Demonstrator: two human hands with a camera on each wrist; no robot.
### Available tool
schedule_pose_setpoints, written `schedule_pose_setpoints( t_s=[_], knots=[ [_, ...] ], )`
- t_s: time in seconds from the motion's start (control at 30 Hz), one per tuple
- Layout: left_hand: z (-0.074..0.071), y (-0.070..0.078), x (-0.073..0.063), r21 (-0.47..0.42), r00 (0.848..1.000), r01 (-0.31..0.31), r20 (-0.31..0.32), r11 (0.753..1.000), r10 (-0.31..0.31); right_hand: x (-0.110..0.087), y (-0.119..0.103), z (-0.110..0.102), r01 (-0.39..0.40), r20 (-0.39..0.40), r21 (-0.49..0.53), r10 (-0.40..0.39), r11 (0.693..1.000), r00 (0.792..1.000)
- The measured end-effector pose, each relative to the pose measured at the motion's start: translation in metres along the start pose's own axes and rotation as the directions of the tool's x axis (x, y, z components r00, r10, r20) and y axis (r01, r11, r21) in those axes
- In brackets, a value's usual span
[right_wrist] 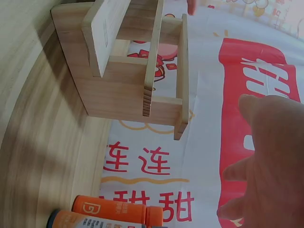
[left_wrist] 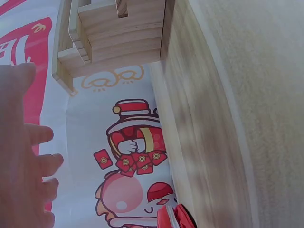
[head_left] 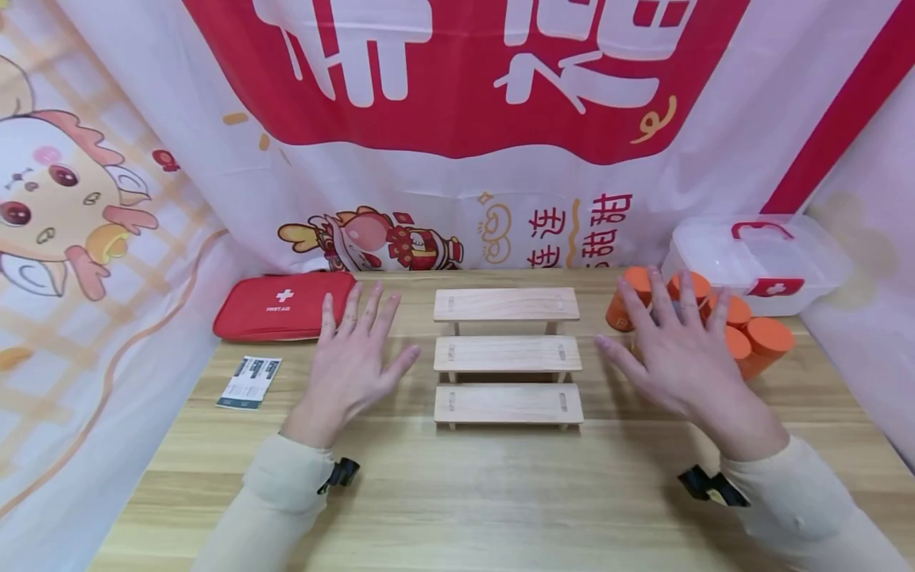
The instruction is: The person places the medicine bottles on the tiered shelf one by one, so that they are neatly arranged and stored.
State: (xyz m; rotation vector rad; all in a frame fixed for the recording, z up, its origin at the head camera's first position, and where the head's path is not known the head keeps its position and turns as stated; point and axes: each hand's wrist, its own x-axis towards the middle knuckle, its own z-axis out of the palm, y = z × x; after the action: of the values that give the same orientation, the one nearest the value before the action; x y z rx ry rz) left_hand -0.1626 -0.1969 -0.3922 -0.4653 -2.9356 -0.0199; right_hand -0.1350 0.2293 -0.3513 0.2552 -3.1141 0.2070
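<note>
My left hand (head_left: pixel 352 367) hovers over the table with fingers spread, holding nothing. It is nearest to the red first aid pouch (head_left: pixel 282 308), whose right end it slightly overlaps in the head view. Spread in the same way, my right hand (head_left: pixel 682 357) is above the table at the right. Behind its fingers stand several orange bottles (head_left: pixel 770 343), partly hidden by the hand. Between the hands is a three-step wooden stand (head_left: pixel 507 353) with bare steps. In the right wrist view, an orange bottle (right_wrist: pixel 109 210) shows printed lettering on its side.
A clear plastic box (head_left: pixel 758 266) with a red handle and white cross stands at the back right. Left of my left hand lie printed cards (head_left: pixel 250 381). A printed cloth (head_left: pixel 443 183) hangs behind the wooden table (head_left: pixel 500 492) and along its sides.
</note>
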Motion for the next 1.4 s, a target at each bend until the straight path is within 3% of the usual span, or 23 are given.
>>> schedule_pose_setpoints(
  t_s=[0.5, 0.73, 0.9, 1.03, 1.2, 1.33, 1.4],
  knots=[
    [-0.006, -0.007, -0.013, -0.123, 0.994, -0.049, -0.099, 0.991, 0.037, -0.014, 0.022, -0.002, -0.014, -0.102, 0.032, 0.017, 0.999, 0.995],
    [-0.011, -0.007, -0.019, -0.229, 0.989, -0.063, -0.148, 0.971, 0.030, -0.022, 0.034, -0.006, 0.005, -0.186, 0.133, 0.020, 0.991, 0.982],
    [-0.015, -0.004, -0.023, -0.372, 0.989, -0.028, -0.148, 0.928, -0.029, -0.028, 0.044, -0.008, -0.018, -0.248, 0.225, 0.075, 0.974, 0.966],
    [-0.018, -0.001, -0.025, -0.457, 0.988, -0.012, -0.141, 0.889, -0.059, -0.034, 0.052, -0.006, -0.047, -0.334, 0.303, 0.152, 0.952, 0.930],
    [-0.017, -0.001, -0.028, -0.585, 0.992, 0.000, -0.104, 0.811, -0.075, -0.042, 0.068, -0.005, -0.068, -0.384, 0.400, 0.234, 0.914, 0.893],
    [-0.015, -0.001, -0.029, -0.668, 0.999, 0.042, 0.017, 0.743, -0.041, -0.047, 0.085, -0.004, -0.146, -0.367, 0.416, 0.313, 0.897, 0.876],
    [-0.014, -0.002, -0.029, -0.695, 0.995, 0.083, 0.102, 0.714, -0.017, -0.050, 0.095, -0.002, -0.174, -0.367, 0.427, 0.346, 0.887, 0.863]
  ],
)
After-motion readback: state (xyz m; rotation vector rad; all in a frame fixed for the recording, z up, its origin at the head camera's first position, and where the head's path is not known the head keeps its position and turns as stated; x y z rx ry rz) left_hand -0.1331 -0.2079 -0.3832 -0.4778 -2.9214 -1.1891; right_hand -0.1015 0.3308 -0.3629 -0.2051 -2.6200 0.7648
